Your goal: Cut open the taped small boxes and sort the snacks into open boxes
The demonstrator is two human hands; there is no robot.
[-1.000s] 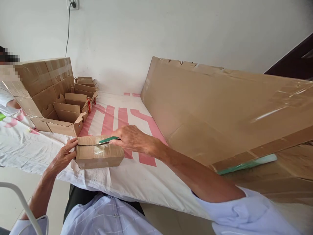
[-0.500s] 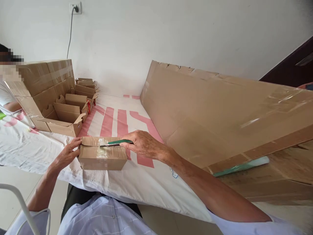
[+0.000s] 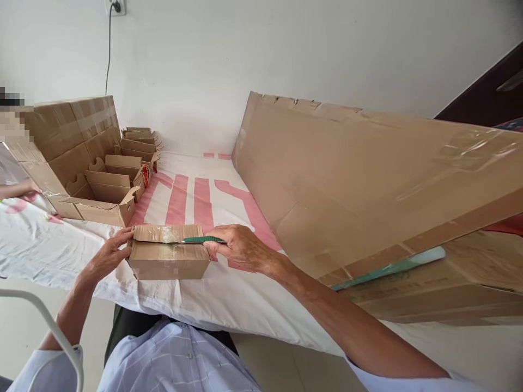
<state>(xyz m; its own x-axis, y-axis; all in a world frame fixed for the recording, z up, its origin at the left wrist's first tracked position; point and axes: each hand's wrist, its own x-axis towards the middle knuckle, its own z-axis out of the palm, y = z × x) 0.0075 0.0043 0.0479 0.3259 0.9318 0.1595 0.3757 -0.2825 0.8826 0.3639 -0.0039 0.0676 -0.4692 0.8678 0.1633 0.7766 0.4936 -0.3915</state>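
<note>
A small cardboard box (image 3: 169, 267) lies in front of me near the table's front edge, with clear tape over the middle of its top. My left hand (image 3: 109, 251) grips the box's left end, fingers over the upper corner. In my right hand (image 3: 237, 245) is a knife with a ridged green handle (image 3: 202, 239). Its thin metal blade points left and lies along the top seam at the tape. The far flap stands slightly raised along that seam. The blade's tip is hard to make out.
Several open cardboard boxes (image 3: 104, 190) stand in a row at left, beside stacked closed cartons (image 3: 77, 128). A large cardboard panel (image 3: 347, 179) leans at right, with a green-and-white roll (image 3: 392, 268) below it. Another person's arm (image 3: 18, 189) shows at far left. A white curved tube (image 3: 53, 326) is lower left.
The blade has sunk into the seam at the tape, and the far flap's edge now sits higher. My left hand keeps its place on the box. The view has shifted slightly.
</note>
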